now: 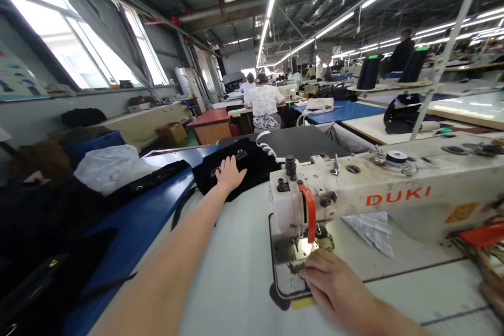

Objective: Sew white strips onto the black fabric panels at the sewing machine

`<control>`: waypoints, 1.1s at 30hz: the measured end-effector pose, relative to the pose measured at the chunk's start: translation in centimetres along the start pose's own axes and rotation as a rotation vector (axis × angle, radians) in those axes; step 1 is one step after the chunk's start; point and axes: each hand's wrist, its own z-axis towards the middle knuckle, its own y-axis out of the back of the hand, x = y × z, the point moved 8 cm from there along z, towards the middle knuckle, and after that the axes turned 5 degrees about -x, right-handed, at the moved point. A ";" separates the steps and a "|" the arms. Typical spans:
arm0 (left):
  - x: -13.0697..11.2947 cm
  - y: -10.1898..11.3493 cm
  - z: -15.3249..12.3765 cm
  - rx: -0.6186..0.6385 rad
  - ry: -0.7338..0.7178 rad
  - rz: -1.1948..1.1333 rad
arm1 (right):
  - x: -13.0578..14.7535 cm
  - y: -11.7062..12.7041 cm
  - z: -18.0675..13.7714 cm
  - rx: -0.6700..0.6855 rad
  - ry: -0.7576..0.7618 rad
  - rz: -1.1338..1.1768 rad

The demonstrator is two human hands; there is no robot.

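Observation:
My left hand (231, 172) reaches forward and lies on a black fabric piece (208, 168), fingers spread over a dark strap with a metal eyelet (240, 153). White cord (266, 142) loops at the far side of this fabric. My right hand (334, 278) is at the needle area of a white sewing machine (350, 178) marked DUKI. Its fingers are curled and pressed together by the lit needle plate (303, 248). Whatever they may pinch is too small or hidden to make out. An orange guard (309, 212) hangs just above them.
A blue table (157, 205) on the left bears black fabric pieces with eyelets and a clear plastic bag (114, 168). Pale folded cloth (372, 231) lies under the machine arm. Black thread cones (369, 72) stand behind. A person in a patterned top (264, 100) sits ahead.

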 end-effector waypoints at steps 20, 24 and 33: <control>16.0 10.5 -20.4 0.373 0.515 0.490 | 1.3 0.2 -1.0 0.002 0.120 -0.022; 18.1 10.0 -19.9 0.428 0.619 0.346 | 1.3 0.5 -1.0 -0.015 0.113 -0.032; 19.3 11.7 -20.1 0.481 0.692 0.137 | 1.2 0.3 -1.1 -0.004 0.108 -0.031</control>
